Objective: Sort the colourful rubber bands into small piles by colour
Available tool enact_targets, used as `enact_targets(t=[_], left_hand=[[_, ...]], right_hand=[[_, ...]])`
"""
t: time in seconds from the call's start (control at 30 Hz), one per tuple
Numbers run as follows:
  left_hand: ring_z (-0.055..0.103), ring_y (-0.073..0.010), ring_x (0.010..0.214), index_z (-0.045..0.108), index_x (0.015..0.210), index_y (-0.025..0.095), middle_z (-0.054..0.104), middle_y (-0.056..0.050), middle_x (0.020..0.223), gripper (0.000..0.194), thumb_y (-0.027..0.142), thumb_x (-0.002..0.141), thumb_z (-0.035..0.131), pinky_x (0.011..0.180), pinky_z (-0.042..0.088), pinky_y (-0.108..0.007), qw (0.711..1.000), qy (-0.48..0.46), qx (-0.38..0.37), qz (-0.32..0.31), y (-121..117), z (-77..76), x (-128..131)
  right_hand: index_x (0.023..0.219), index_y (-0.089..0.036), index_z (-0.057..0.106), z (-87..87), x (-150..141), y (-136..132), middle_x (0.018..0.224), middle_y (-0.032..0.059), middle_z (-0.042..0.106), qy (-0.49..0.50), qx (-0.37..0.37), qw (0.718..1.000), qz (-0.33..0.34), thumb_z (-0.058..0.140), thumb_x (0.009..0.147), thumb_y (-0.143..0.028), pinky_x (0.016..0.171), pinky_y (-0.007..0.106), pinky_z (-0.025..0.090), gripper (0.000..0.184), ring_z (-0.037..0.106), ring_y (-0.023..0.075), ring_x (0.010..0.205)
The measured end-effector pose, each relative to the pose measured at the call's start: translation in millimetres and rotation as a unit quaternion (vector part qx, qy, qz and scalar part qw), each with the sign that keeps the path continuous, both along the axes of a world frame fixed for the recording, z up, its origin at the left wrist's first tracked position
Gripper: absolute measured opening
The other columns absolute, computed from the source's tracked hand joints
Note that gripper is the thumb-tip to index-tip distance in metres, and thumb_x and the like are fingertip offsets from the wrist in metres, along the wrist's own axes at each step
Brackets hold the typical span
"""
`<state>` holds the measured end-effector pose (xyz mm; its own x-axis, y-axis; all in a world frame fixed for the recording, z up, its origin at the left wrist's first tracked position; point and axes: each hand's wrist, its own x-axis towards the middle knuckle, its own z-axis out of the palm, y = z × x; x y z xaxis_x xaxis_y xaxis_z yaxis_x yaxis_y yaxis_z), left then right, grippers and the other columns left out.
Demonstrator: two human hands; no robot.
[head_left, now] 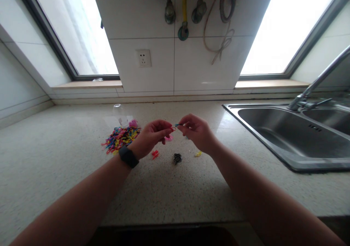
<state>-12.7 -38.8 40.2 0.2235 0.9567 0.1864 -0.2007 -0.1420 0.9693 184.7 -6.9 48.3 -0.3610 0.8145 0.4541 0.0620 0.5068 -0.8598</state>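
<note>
Above the counter, my left hand (151,134) pinches a small red rubber band (173,129) between thumb and fingertips. My right hand (199,131) faces it, closed on a small blue rubber band (177,125). The two bands are very close together; whether they touch I cannot tell. Beside my left wrist lies a heap of multicoloured rubber bands (119,139). Below my hands sit small groups of red bands (155,154), black bands (177,158) and yellow bands (198,154). Pink bands (169,138) are partly hidden behind my left fingers.
A steel sink (265,133) with a faucet (303,98) is set into the counter (68,158) at right. Clear plastic with a pink piece (133,123) lies behind the heap. The tiled wall carries a socket (143,58) and hoses between two windows.
</note>
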Motion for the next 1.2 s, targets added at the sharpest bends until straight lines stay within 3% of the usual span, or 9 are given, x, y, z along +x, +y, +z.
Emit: enact_targets(t=[0.4,0.57,0.63,0.7,0.77,0.93,1.2], left_hand=[[0.057,-0.0081,0.062,0.067,0.093,0.017,0.072,-0.005,0.094,0.023,0.031,0.076,0.077,0.050,0.045,-0.019,1.000,0.001,0.023,0.016,-3,3.8,-2],[0.055,-0.0100,0.063,0.069,0.095,0.019,0.072,-0.005,0.091,0.021,0.032,0.079,0.074,0.052,0.043,-0.021,0.990,0.098,0.093,0.031,-6,12.5,-9],[0.055,-0.0109,0.064,0.072,0.094,0.020,0.071,-0.005,0.087,0.017,0.031,0.081,0.072,0.055,0.042,-0.022,0.967,0.207,0.145,0.028,-9,22.0,-17],[0.055,-0.0125,0.067,0.075,0.091,0.022,0.070,-0.004,0.082,0.012,0.028,0.081,0.072,0.059,0.041,-0.022,0.918,0.338,0.206,-0.002,-11,31.8,-28],[0.057,-0.0141,0.069,0.077,0.090,0.024,0.071,-0.004,0.080,0.011,0.026,0.081,0.071,0.062,0.041,-0.023,0.884,0.403,0.237,-0.024,-10,38.3,-41],[0.062,-0.0158,0.071,0.077,0.093,0.025,0.073,-0.004,0.081,0.013,0.027,0.084,0.068,0.064,0.043,-0.023,0.862,0.458,0.197,-0.090,-4,36.3,-62],[0.062,-0.0136,0.078,0.074,0.095,0.020,0.073,-0.002,0.087,0.017,0.031,0.088,0.063,0.070,0.043,-0.023,0.803,0.557,0.144,-0.158,-7,37.3,-56]], right_hand=[[0.087,-0.019,0.059,-0.9,2,7,0.063,-0.0033,0.055,0.037,-0.015,0.999,-0.011,0.067,0.082,-0.041,0.048,0.024,0.038,0.024,0.050,0.0092,0.055],[0.086,-0.019,0.059,-2.1,2,8,0.067,-0.0026,0.055,0.032,-0.010,0.999,-0.021,0.068,0.082,-0.040,0.047,0.023,0.035,0.023,0.046,0.0082,0.055],[0.086,-0.019,0.060,-2.5,3,9,0.068,-0.0022,0.055,0.029,-0.003,0.999,-0.025,0.067,0.082,-0.040,0.047,0.023,0.035,0.023,0.045,0.0080,0.055],[0.086,-0.019,0.059,-3.0,3,9,0.069,-0.0019,0.056,0.026,0.001,0.999,-0.028,0.067,0.082,-0.041,0.048,0.023,0.035,0.023,0.045,0.0081,0.056],[0.087,-0.019,0.059,-3.5,3,10,0.071,-0.0016,0.056,0.020,0.001,0.999,-0.028,0.067,0.082,-0.040,0.049,0.024,0.035,0.023,0.045,0.0082,0.057],[0.087,-0.018,0.060,-5.2,3,11,0.069,-0.0017,0.055,0.013,0.005,1.000,-0.019,0.066,0.082,-0.039,0.049,0.024,0.034,0.022,0.043,0.0083,0.056],[0.086,-0.018,0.062,-7.2,3,12,0.070,-0.0015,0.057,0.001,0.021,0.999,-0.024,0.066,0.082,-0.035,0.050,0.024,0.035,0.018,0.045,0.0084,0.057]])
